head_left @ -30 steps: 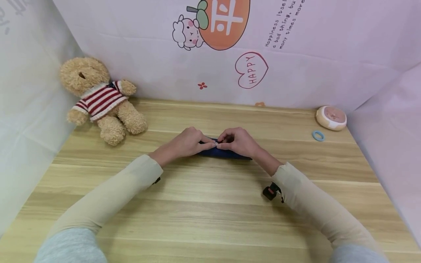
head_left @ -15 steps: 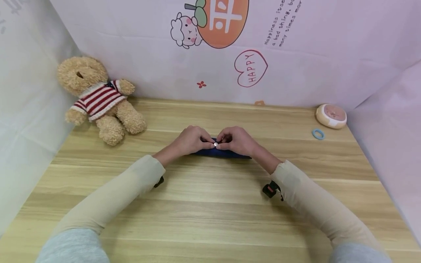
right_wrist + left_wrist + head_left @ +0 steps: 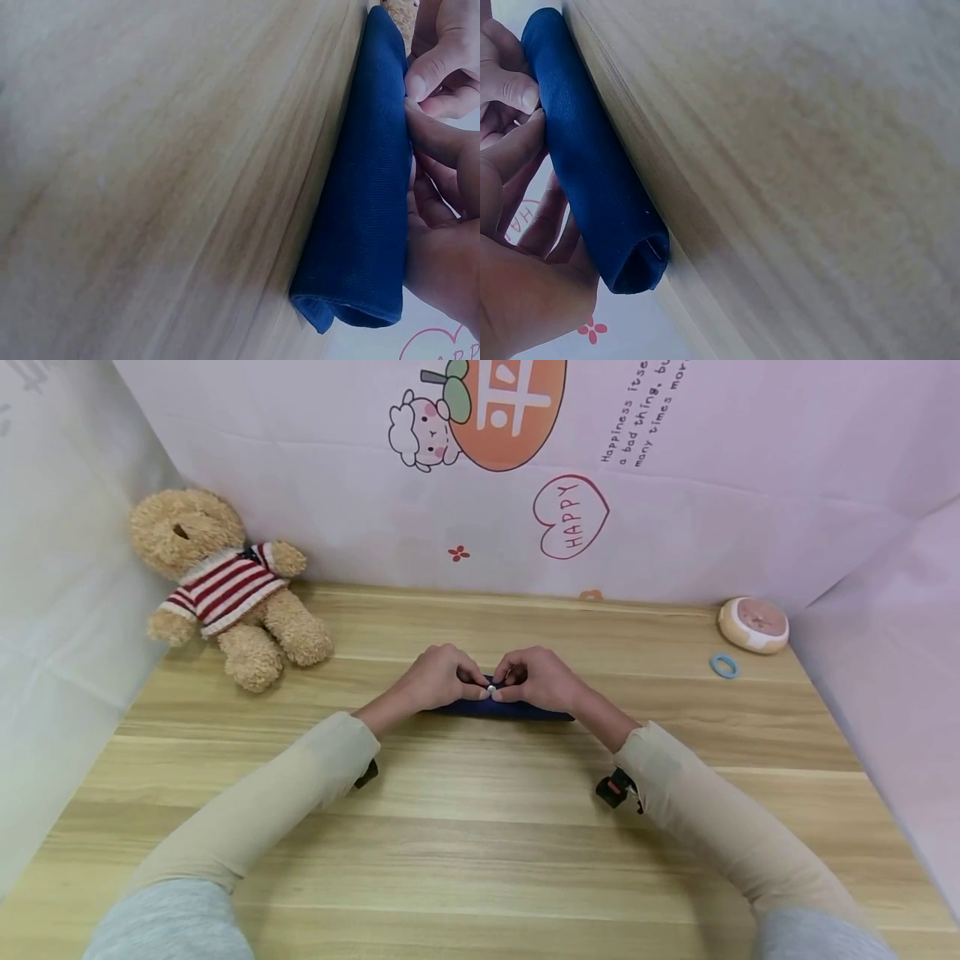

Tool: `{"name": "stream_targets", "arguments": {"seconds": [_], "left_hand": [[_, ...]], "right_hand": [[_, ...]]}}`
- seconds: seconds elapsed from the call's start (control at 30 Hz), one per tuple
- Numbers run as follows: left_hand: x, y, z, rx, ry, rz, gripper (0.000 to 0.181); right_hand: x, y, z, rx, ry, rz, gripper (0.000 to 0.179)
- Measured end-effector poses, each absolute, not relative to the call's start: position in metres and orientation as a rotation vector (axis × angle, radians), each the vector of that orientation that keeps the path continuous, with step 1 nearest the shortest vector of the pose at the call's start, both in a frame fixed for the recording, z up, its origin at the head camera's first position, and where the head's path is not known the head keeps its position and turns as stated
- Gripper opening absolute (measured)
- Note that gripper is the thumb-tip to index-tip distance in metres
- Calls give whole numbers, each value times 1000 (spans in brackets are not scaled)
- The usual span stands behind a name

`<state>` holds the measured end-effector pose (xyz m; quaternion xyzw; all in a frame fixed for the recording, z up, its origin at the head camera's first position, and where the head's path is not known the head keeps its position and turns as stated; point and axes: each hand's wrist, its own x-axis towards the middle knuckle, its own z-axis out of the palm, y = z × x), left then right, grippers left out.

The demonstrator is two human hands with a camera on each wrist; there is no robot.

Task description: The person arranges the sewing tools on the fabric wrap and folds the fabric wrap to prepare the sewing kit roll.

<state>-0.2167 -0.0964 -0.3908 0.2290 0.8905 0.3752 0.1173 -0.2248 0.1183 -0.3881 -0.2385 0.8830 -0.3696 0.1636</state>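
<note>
A dark blue fabric roll lies crosswise on the wooden table, with a small round silvery snap button showing on top of it. My left hand pinches the roll from the left, thumb and fingertips right at the button. From the right, my right hand pinches the same spot, so both thumbs nearly meet. The left wrist view shows the tube-like open end of the blue roll beside the palm. In the right wrist view the other end of the roll has a loose folded edge.
A teddy bear in a striped sweater leans in the back left corner. At the back right are a round cream-and-pink object and a light blue ring. Printed cloth walls border the wooden table.
My left hand has shifted slightly right along the roll. The silvery button, mostly covered by fingertips a second ago, now shows between the thumbs.
</note>
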Motion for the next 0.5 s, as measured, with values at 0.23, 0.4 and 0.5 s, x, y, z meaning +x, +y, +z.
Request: {"name": "stream_targets", "arguments": {"seconds": [0.23, 0.4, 0.5], "left_hand": [[-221, -101, -392, 726, 2526, 1132, 8], [-221, -110, -390, 770, 2511, 1088, 11], [-219, -115, -388, 804, 2548, 1042, 12]], "right_hand": [[-227, 118, -388, -716, 2502, -1054, 15], [-226, 117, -387, -754, 2474, -1061, 16], [-224, 123, -384, -797, 2492, -1062, 16]]}}
